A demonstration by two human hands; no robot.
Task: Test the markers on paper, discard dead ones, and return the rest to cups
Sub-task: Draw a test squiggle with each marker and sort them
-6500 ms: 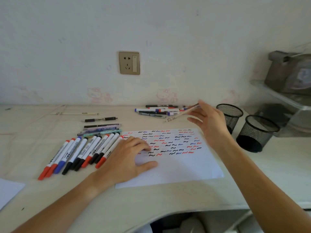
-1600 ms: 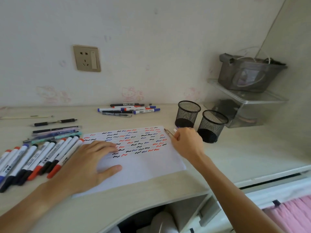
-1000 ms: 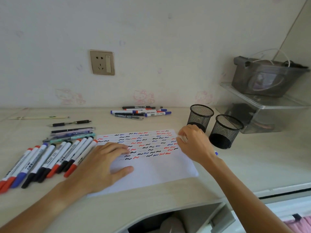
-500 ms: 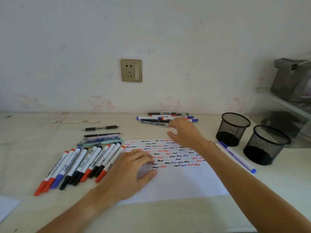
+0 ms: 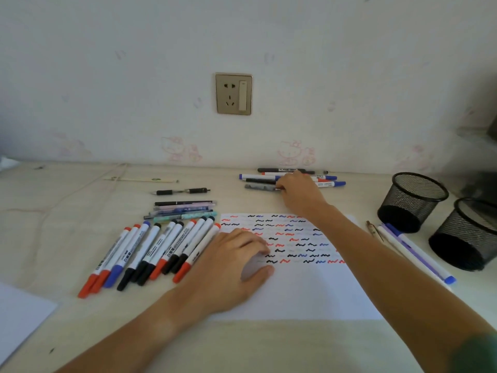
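Observation:
A white paper point(image 5: 309, 292) covered with red, blue and black squiggles lies in front of me. My left hand point(image 5: 234, 265) rests flat on its left part. My right hand point(image 5: 298, 192) reaches past the paper into a pile of markers point(image 5: 329, 182) by the wall, and its fingertips pinch the end of a grey pen point(image 5: 259, 187). A row of whiteboard markers point(image 5: 161, 249) lies left of the paper, with several slim pens point(image 5: 183, 210) behind them. Two black mesh cups point(image 5: 414, 200) point(image 5: 468, 235) stand at the right.
A blue-capped pen point(image 5: 419, 254) and a thin brown pen point(image 5: 373, 230) lie between the paper and the cups. A black pen point(image 5: 183, 191) and a pale stick point(image 5: 142, 179) lie further back on the left. Another sheet point(image 5: 18, 319) lies at the bottom left corner.
My right hand left pens beside the cups, then moved from the paper's far edge to the back pile, where it now pinches the grey pen. The left hand stayed on the paper.

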